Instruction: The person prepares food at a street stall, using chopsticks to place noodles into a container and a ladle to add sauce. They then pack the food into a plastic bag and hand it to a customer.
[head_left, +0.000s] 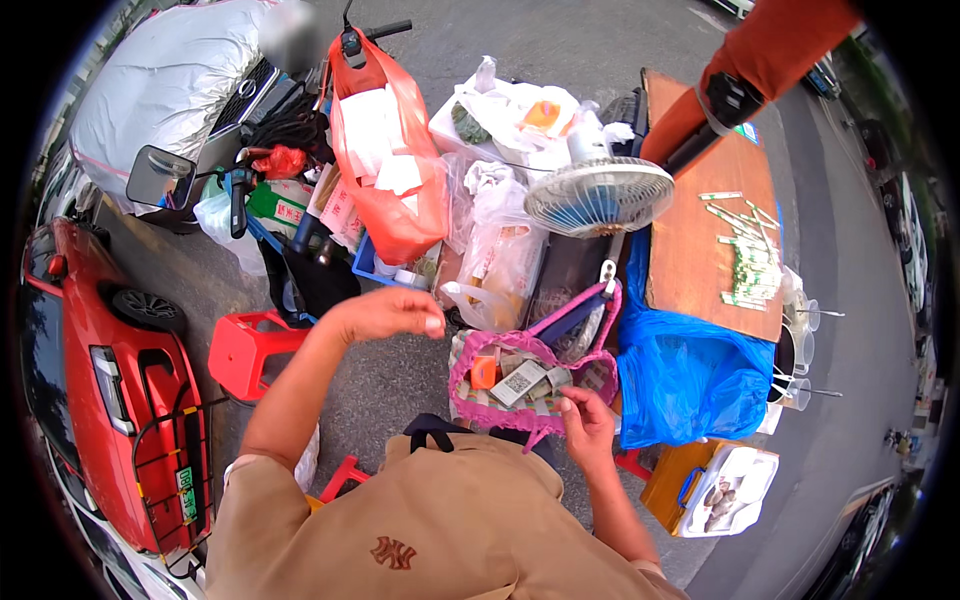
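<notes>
A fabric bag with a pink ruffled rim (466, 367) hangs before me by a pink strap. Inside it lie a card with a printed code (517, 383), an orange object (484, 372) and some crumpled banknotes (556, 380). At the bag's right rim is my right hand (587, 424), its thumb and fingertips close together; whether something thin is between them I cannot tell. My left hand (397, 313) is raised to the upper left of the bag, fingers curled and thumb near them, with no object visible in it.
A blue plastic bag (694, 382) hangs below a wooden board (697, 277) bearing many small packets (754, 274). A caged fan (600, 196) stands over plastic bags. To the left are a red stool (251, 354) and a red car (97, 360); an open case (727, 495) sits lower right.
</notes>
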